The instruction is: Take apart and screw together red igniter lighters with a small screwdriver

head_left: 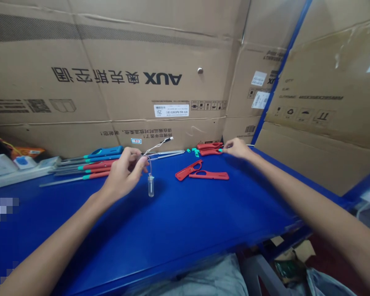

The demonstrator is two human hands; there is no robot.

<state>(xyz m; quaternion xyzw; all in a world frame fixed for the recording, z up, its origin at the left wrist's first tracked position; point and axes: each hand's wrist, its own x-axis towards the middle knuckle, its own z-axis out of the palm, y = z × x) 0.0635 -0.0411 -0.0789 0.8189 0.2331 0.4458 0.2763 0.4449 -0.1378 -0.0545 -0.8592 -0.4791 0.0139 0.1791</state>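
My left hand (125, 170) is closed in a pinch on a thin wire assembly, from which a small clear tube (151, 185) hangs just above the blue table (185, 218). White wires (159, 145) run up from the pinch toward the back. My right hand (238, 148) reaches far back, fingers curled on a stack of red plastic handle shells (209, 149) with a small teal piece by the fingertips. Two more red shells (202, 172) lie flat between my hands.
Several long lighters (89, 164) with blue, red and teal parts lie at the back left beside metal rods (166, 154). Cardboard boxes (160, 78) wall off the back and right. White packets (6, 166) sit far left. Bags lie on the floor at lower right.
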